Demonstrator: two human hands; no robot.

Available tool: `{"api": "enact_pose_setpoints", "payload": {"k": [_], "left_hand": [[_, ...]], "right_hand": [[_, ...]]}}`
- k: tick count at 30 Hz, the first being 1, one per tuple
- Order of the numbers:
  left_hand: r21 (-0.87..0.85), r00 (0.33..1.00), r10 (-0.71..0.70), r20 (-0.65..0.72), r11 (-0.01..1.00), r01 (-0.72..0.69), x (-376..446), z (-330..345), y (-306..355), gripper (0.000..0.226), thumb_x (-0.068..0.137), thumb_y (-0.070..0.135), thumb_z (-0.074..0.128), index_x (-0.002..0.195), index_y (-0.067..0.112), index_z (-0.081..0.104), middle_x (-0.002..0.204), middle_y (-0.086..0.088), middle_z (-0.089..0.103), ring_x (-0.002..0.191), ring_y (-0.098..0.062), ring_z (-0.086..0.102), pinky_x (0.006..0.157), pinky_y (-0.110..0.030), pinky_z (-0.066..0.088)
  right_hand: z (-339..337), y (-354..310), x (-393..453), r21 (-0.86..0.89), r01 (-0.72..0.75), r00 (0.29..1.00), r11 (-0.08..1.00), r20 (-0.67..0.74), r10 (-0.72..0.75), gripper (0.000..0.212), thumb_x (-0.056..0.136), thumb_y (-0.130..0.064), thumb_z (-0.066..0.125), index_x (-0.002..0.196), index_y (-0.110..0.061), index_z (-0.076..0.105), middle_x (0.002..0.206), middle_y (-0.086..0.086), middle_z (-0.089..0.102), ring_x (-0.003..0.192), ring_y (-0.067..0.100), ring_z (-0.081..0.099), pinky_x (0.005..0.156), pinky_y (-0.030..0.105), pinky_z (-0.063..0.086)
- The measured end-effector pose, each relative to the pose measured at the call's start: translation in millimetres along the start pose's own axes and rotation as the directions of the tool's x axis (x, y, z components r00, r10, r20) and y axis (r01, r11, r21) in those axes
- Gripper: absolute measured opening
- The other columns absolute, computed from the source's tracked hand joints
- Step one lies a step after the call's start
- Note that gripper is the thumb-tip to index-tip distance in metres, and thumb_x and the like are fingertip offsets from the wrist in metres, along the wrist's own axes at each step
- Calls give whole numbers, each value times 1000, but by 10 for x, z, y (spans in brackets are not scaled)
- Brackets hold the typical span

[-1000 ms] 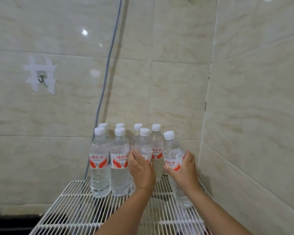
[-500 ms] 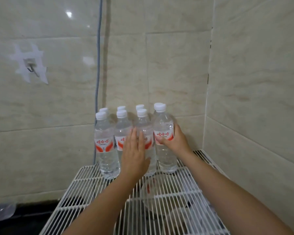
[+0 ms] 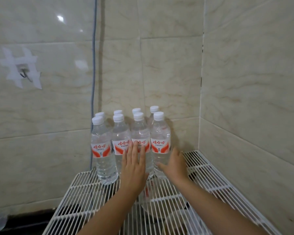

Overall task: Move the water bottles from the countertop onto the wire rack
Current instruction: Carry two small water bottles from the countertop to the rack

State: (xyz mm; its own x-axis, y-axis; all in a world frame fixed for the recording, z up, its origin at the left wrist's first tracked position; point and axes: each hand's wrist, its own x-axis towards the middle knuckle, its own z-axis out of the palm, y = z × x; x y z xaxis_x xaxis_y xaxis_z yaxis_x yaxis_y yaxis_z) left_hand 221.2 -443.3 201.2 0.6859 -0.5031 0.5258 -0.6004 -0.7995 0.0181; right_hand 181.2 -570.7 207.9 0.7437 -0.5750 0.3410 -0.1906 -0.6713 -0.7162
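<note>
Far-left bottle (image 3: 103,150): upright at the left end of the front row, free of both hands, on the wire rack (image 3: 209,168)
Second bottle (image 3: 120,138): upright, just left of the left fingertips, shoulder to shoulder with its neighbours
Left hand (image 3: 134,167): flat and open, fingers together and pointing up, palm laid against the front of the third bottle (image 3: 140,133), gripping nothing
Right-end bottle (image 3: 160,143): upright, long axis vertical, standing directly ahead of the right hand and the nearer hand's business
Right hand (image 3: 174,164): open, fingers spread loosely, cupped beside the lower right flank of that end bottle; touching or a hair off, I can't tell
Back row (image 3: 154,109): four caps peeking behind, close to the tiled wall
Call: eight bottles up on the rack, hands look to be squaring the block toward the corner; any push is forward and leftward, low on the bodies so nothing tips
</note>
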Motion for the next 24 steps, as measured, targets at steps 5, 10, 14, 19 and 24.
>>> {"api": "enact_pose_setpoints", "payload": {"k": [5, 10, 14, 19, 24], "left_hand": [[34, 999, 26, -22, 999, -25, 10, 69, -30, 106, 84, 34, 61, 132, 23, -32, 136, -15, -40, 125, -29, -38, 97, -32, -38], [67, 991, 68, -111, 996, -61, 10, 11, -40, 151, 34, 46, 88, 143, 7, -10, 136, -16, 40, 140, -26, 2, 110, -37, -4], [82, 999, -5, 40, 997, 2, 43, 70, -62, 127, 69, 53, 69, 133, 17, -35, 141, -19, -30, 129, -31, -32, 99, -37, -33], [168, 990, -23, 138, 986, -1, 108, 210, -53, 112, 87, 49, 46, 105, 20, -61, 114, -10, -62, 109, -27, -54, 83, -39, -47], [185, 992, -30, 119, 983, 7, 123, 209, -31, 114, 87, 50, 46, 103, 17, -62, 115, -11, -61, 110, -27, -53, 80, -38, -49]], "right_hand": [[77, 34, -45, 69, 22, 1000, 997, -5, -21, 59, 77, -18, 70, 127, -9, 38, 129, 10, 50, 118, 22, 49, 92, 25, 41], [42, 97, 81, 118, 41, 995, 992, 87, -52, 59, 81, -14, 65, 131, -10, 34, 133, 11, 49, 122, 23, 49, 98, 31, 42], [57, 149, 130, 129, 72, 989, 989, 122, -88, 62, 84, -15, 62, 136, -11, 29, 136, 10, 47, 124, 23, 48, 99, 33, 41], [85, 177, 151, 120, 98, 985, 988, 132, -114, 66, 86, -16, 60, 140, -10, 23, 138, 12, 45, 123, 23, 48, 100, 33, 42], [95, 201, 140, 82, 109, 981, 991, 150, -120, 69, 87, -19, 59, 142, -10, 18, 139, 13, 43, 123, 23, 47, 101, 35, 42]]}}
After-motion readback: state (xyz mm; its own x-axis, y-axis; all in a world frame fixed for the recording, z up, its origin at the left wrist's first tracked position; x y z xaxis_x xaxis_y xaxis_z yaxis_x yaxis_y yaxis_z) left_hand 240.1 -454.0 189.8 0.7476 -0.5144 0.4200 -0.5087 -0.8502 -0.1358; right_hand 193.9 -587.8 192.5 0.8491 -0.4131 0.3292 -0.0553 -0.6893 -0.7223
